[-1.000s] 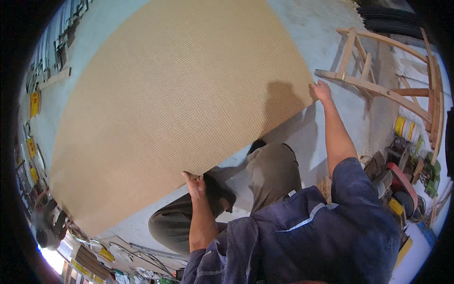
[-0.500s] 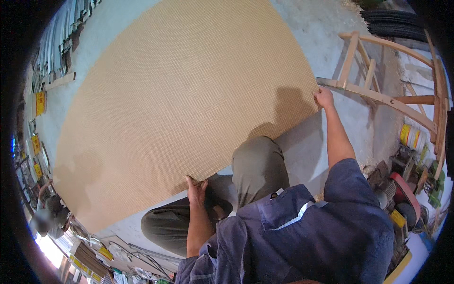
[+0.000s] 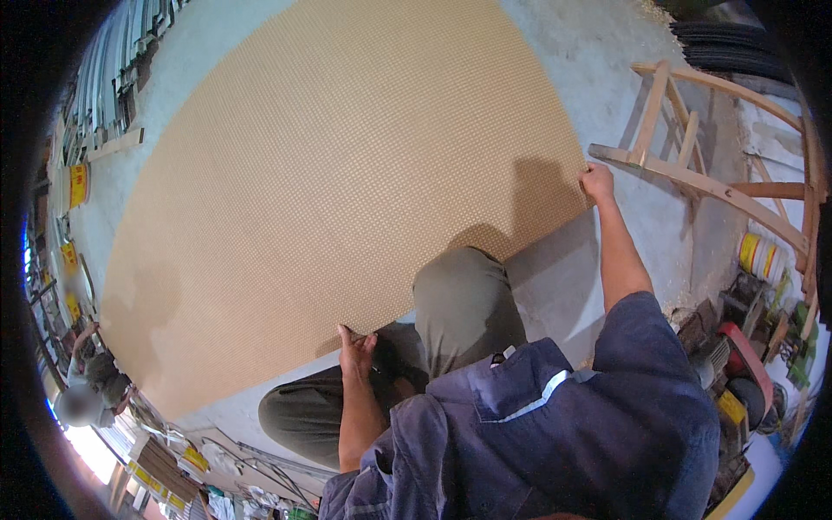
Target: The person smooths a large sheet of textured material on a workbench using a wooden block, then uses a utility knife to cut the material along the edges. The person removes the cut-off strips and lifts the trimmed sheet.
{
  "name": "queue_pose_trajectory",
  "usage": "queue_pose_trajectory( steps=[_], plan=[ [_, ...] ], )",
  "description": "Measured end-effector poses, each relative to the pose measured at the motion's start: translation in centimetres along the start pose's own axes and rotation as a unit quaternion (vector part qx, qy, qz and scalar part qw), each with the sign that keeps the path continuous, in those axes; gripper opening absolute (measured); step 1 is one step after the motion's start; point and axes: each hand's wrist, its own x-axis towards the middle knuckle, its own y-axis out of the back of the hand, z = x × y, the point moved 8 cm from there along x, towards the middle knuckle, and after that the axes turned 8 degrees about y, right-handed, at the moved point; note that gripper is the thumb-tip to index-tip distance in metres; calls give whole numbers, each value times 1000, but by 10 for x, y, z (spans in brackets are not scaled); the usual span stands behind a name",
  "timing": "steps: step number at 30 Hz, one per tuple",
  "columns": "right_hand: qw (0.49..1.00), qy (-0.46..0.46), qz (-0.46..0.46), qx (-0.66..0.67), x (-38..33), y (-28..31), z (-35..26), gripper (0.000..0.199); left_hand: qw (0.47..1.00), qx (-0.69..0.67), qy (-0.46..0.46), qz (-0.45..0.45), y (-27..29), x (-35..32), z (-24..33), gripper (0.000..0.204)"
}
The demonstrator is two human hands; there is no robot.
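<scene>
A large tan sheet [image 3: 347, 173] with a fine dotted grid texture stretches out in front of me, above the grey floor. Its near edge runs past my raised knee. Close to my bent leg, my left hand [image 3: 356, 354] grips that edge, thumb on top and fingers underneath, partly hidden. At the sheet's right-hand corner, my right hand [image 3: 596, 182] is closed on the edge. A co-worker [image 3: 97, 386] is at the far left, one hand raised close to the sheet's left end; whether it touches the sheet I cannot tell.
A wooden frame [image 3: 693, 173] with legs stands just beyond my right hand. Metal strips [image 3: 108, 78] lie at the upper left. Yellow-labelled buckets [image 3: 76, 185] line the left side. Tools and machine parts [image 3: 741, 373] crowd the right, below a striped roll [image 3: 761, 256]. Black coils [image 3: 732, 48] lie at the top right.
The view has shifted slightly, and a small gap now shows between the sheet's right edge and the wooden frame's end. My raised knee has moved a little left. Both hands keep their grip.
</scene>
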Motion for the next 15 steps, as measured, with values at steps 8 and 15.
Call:
queue_pose_trajectory(
  steps=[8, 15],
  plan=[
    [997, 2, 58, -46, -5, 6, -13, 28, 1000, 6, 4, -12, 3, 6, 0, 83],
    [998, 29, 28, -53, 8, -1, -12, 31, 999, -19, 6, -29, -1, -6, 0, 85]
  ],
)
